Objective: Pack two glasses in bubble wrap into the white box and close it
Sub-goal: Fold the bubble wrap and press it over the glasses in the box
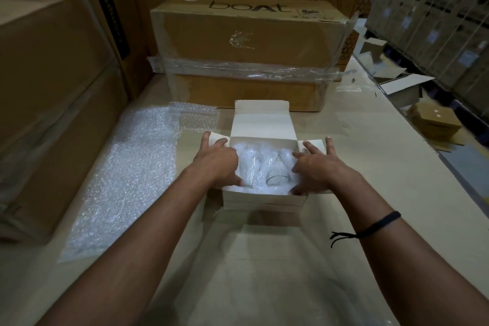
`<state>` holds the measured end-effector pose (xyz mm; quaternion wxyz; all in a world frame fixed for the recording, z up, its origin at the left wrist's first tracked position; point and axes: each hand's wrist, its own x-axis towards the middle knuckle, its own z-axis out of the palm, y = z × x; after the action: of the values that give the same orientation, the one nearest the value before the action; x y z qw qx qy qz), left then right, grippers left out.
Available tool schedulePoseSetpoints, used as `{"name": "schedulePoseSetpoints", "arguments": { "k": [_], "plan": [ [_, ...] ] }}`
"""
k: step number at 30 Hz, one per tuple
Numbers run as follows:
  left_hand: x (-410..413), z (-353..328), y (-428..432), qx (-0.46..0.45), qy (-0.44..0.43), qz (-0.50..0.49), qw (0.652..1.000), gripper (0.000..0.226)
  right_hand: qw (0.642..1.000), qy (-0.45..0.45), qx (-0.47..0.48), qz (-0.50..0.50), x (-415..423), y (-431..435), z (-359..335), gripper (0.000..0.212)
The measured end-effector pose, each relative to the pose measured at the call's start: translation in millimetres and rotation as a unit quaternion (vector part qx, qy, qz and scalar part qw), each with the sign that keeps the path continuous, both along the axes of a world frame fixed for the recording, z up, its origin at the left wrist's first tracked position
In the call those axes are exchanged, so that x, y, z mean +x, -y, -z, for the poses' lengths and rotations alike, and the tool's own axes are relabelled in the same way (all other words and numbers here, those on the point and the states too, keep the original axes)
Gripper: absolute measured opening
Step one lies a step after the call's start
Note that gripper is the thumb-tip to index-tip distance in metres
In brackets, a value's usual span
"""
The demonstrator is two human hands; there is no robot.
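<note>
The left hand (215, 160) and right hand (316, 167) lie with fingers spread and straight over the small side flaps of the white box (264, 200), thumbs reaching inside. The box stands open on the tabletop (370, 167), its tall lid (262, 120) upright at the far side. Inside lie two glasses (275, 176), side by side, swathed in crinkled bubble wrap (246, 151). A flat, pebbly bubble sheet (124, 180) lies to the left. Behind stands a tape-bound brown carton (246, 42).

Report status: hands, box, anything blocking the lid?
Both open: left hand, right hand on side flaps. The wrapped glasses sit in white box, lid open. Nothing seen blocking.
</note>
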<state>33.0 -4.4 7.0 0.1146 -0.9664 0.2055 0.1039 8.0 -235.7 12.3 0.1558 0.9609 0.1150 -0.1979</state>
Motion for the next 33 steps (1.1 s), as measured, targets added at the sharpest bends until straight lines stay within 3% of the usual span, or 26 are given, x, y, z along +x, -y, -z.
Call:
{"name": "schedulePoseSetpoints", "arguments": {
  "k": [7,10,13,15,17,19,20,22,24,25,27,30,33],
  "plan": [
    [-8.5,9.0,10.6,0.011,0.012,-0.029,0.999,0.039,0.999,0.033,0.016,0.006,-2.2,-8.3,10.7,0.073],
    [-8.6,12.8,12.7,0.004,0.016,-0.038,0.999,0.042,0.999,0.049,0.02,0.006,-2.3,-12.2,13.6,0.071],
    [-11.0,16.6,6.1,-0.043,0.027,-0.032,0.998,0.044,0.998,0.047,0.027,0.015,-4.2,-12.6,11.8,0.071],
    [-19.8,18.2,-3.8,-0.128,0.072,-0.023,0.989,0.04,0.998,0.037,0.034,0.026,-8.5,-11.6,8.4,0.069],
    [-36.3,23.2,-18.8,-0.277,0.166,-0.039,0.946,0.032,0.997,0.038,0.059,0.037,-17.2,-11.9,0.5,0.064],
    [-57.7,33.1,-42.4,-0.418,0.262,-0.091,0.865,0.025,0.986,0.086,0.135,0.042,-30.2,-16.7,-8.1,0.059],
    [-68.2,42.4,-57.3,-0.449,0.299,-0.118,0.834,0.023,0.973,0.133,0.188,0.028,-38.5,-21.9,-9.5,0.055],
    [-84.9,61.7,-87.8,-0.442,0.334,-0.169,0.815,0.022,0.917,0.225,0.329,-0.028,-59.7,-40.8,-6.8,0.043],
    [-92.9,77.5,-114.9,-0.405,0.319,-0.223,0.827,0.022,0.859,0.251,0.442,-0.068,-81.5,-68.5,4.2,0.029],
    [-94.8,81.7,-125.1,-0.384,0.292,-0.253,0.838,0.025,0.852,0.24,0.458,-0.079,-89.8,-84.2,13.2,0.026],
    [-94.4,88.7,-141.7,-0.322,0.201,-0.305,0.873,0.038,0.874,0.192,0.439,-0.082,-98.2,-112.6,42.1,0.028],
    [-91.0,93.2,-158.2,-0.219,0.054,-0.329,0.917,0.057,0.918,0.105,0.379,-0.052,-109.0,-141.8,87.3,0.048],
    [-87.7,86.4,-159.9,-0.188,0.071,-0.319,0.926,0.047,0.928,0.142,0.343,-0.034,-115.4,-150.7,112.6,0.059]
  ]
}}
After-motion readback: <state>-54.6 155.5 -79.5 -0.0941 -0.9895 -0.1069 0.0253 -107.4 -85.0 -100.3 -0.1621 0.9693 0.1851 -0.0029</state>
